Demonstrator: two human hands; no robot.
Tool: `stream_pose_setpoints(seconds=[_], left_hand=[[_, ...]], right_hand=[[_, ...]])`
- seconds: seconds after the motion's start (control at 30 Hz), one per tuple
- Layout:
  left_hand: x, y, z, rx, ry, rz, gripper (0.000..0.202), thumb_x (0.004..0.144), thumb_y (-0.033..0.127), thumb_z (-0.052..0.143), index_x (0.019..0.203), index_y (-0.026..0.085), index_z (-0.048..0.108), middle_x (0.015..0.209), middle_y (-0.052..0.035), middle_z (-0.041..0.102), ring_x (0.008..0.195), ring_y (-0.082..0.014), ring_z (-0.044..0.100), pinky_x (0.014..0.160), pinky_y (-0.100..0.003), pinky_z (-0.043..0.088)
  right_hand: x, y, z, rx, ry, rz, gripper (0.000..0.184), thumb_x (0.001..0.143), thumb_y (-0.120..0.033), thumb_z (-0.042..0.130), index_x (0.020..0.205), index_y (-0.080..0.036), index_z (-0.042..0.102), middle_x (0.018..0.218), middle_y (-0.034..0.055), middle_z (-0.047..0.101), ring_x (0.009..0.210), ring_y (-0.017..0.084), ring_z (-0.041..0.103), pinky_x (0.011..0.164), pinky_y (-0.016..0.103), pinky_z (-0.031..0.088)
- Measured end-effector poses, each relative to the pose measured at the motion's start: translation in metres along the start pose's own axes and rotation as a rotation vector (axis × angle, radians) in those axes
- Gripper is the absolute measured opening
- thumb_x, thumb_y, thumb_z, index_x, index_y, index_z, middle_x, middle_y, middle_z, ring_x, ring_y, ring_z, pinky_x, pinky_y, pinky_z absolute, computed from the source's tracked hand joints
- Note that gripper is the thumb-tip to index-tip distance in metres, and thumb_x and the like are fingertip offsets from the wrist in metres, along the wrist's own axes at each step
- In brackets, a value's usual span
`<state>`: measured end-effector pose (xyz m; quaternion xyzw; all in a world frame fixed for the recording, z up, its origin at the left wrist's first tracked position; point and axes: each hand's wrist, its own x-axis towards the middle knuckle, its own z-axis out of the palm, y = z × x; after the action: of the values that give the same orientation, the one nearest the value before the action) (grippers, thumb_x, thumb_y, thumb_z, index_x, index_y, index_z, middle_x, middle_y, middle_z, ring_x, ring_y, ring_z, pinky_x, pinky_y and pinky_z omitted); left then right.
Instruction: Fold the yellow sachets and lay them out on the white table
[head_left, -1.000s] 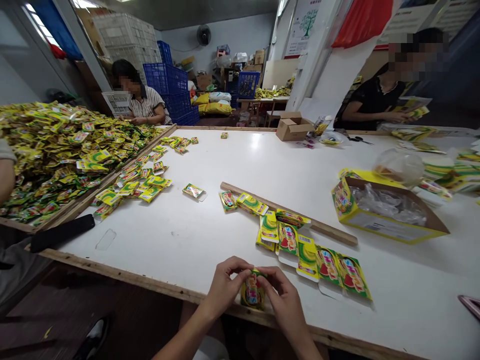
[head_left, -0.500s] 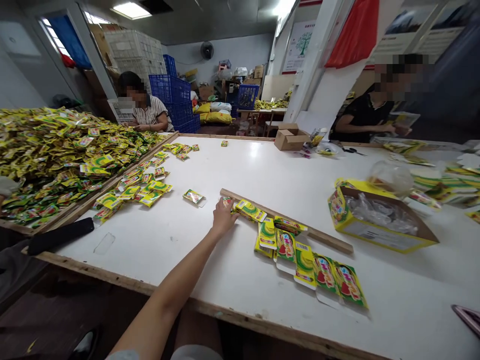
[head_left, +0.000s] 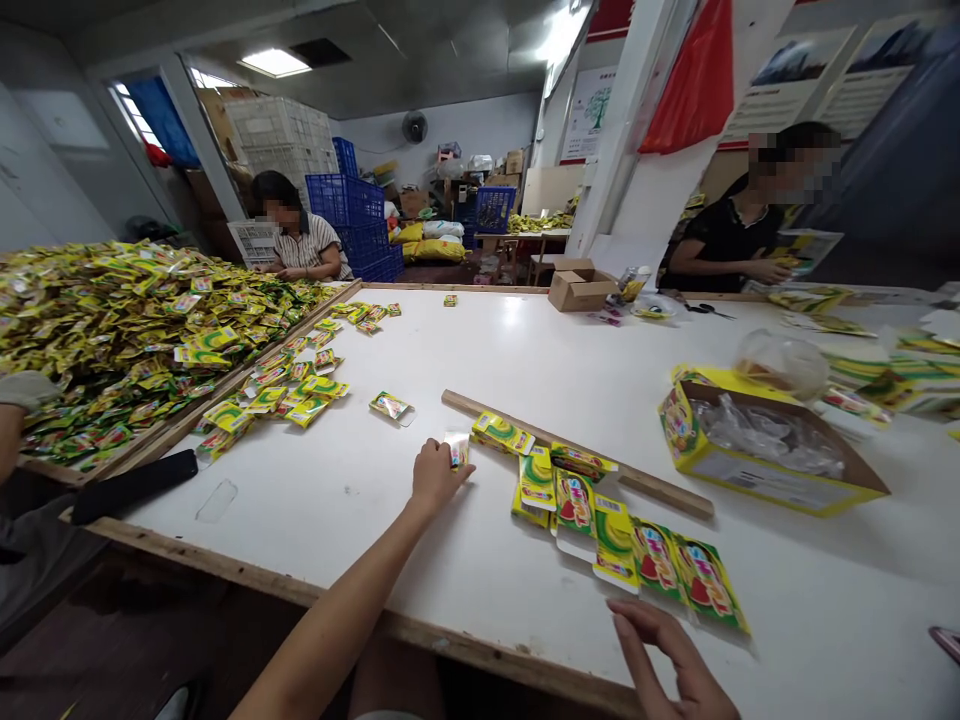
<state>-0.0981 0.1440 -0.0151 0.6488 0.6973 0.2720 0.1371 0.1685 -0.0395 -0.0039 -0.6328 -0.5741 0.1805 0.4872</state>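
Your left hand (head_left: 437, 474) grips a small packet (head_left: 458, 449) just left of the yellow-green boxes (head_left: 576, 503), near the wooden strip (head_left: 660, 487). Your right hand (head_left: 671, 668) is open, nearer you than the boxes

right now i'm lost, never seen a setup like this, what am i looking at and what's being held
There is no machine here: these are a person's bare hands, seen from a camera worn on the head, looking forward and down. The left hand holds a small pack; the right hand is near the table's front edge, with nothing visible in it. On the white table lie yellow-green boxes, a wooden strip and an open carton of clear plastic. A heap of packets rises at the left.
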Motion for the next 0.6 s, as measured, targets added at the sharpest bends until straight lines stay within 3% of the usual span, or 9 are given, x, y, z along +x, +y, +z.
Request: stream_pose_setpoints(seconds=[0.13, 0.23, 0.27, 0.33, 0.4, 0.5, 0.6], left_hand=[[-0.026, 0.002, -0.010, -0.018, -0.013, -0.023, 0.017, 0.072, 0.025, 0.066, 0.066, 0.018, 0.052, 0.083, -0.0050, 0.053, 0.083, -0.0217, 0.055, 0.069, -0.029, 0.042], [-0.075, 0.005, -0.017, -0.082, -0.002, -0.039, 0.011, 0.075, 0.023, 0.061, 0.074, 0.020, 0.050, 0.079, -0.0024, 0.053, 0.076, -0.0191, 0.054, 0.068, -0.028, 0.043], [-0.094, 0.007, -0.018, -0.198, 0.037, -0.044, 0.011, 0.076, 0.023, 0.060, 0.080, 0.020, 0.050, 0.081, -0.0020, 0.054, 0.076, -0.0186, 0.054, 0.069, -0.029, 0.044], [-0.132, 0.014, -0.018, -0.429, 0.070, 0.001, 0.020, 0.077, 0.022, 0.060, 0.094, 0.020, 0.049, 0.093, -0.0040, 0.056, 0.085, -0.0190, 0.056, 0.077, -0.031, 0.046], [-0.160, 0.022, -0.015, -0.563, 0.025, 0.050, 0.035, 0.076, 0.020, 0.063, 0.107, 0.020, 0.048, 0.103, -0.0063, 0.056, 0.094, -0.0205, 0.056, 0.084, -0.033, 0.046], [-0.173, 0.028, -0.011, -0.706, -0.055, 0.065, 0.053, 0.074, 0.019, 0.067, 0.122, 0.022, 0.043, 0.116, -0.0088, 0.055, 0.099, -0.0214, 0.056, 0.088, -0.035, 0.046], [-0.162, 0.026, -0.014, -0.853, -0.156, 0.067, 0.048, 0.082, 0.021, 0.060, 0.126, 0.024, 0.041, 0.116, -0.0077, 0.059, 0.098, -0.0202, 0.058, 0.088, -0.035, 0.047]], right_hand=[[-0.008, -0.006, 0.026, 0.087, -0.090, 0.043, 0.035, 0.082, -0.054, 0.060, 0.091, -0.021, 0.069, 0.097, 0.0060, 0.068, 0.091, 0.024, 0.064, 0.072, 0.024, 0.054], [-0.014, -0.011, 0.053, 0.211, -0.172, 0.126, 0.035, 0.082, -0.053, 0.062, 0.093, -0.021, 0.067, 0.097, 0.0071, 0.068, 0.090, 0.024, 0.065, 0.076, 0.026, 0.054], [-0.014, -0.014, 0.062, 0.276, -0.203, 0.162, 0.035, 0.082, -0.052, 0.062, 0.096, -0.021, 0.065, 0.100, 0.0079, 0.067, 0.090, 0.024, 0.065, 0.076, 0.027, 0.055], [-0.012, -0.022, 0.079, 0.438, -0.245, 0.222, 0.039, 0.081, -0.050, 0.064, 0.106, -0.021, 0.059, 0.108, 0.0101, 0.065, 0.094, 0.025, 0.065, 0.080, 0.031, 0.055], [-0.007, -0.030, 0.090, 0.582, -0.233, 0.254, 0.046, 0.080, -0.048, 0.067, 0.115, -0.022, 0.052, 0.114, 0.0115, 0.062, 0.098, 0.026, 0.065, 0.082, 0.034, 0.055], [-0.002, -0.035, 0.096, 0.657, -0.230, 0.275, 0.045, 0.080, -0.043, 0.069, 0.115, -0.024, 0.048, 0.110, 0.0098, 0.063, 0.096, 0.025, 0.065, 0.079, 0.034, 0.056], [-0.004, -0.030, 0.094, 0.655, -0.280, 0.241, 0.039, 0.082, -0.041, 0.068, 0.112, -0.024, 0.050, 0.110, 0.0094, 0.064, 0.097, 0.024, 0.065, 0.079, 0.032, 0.056]])
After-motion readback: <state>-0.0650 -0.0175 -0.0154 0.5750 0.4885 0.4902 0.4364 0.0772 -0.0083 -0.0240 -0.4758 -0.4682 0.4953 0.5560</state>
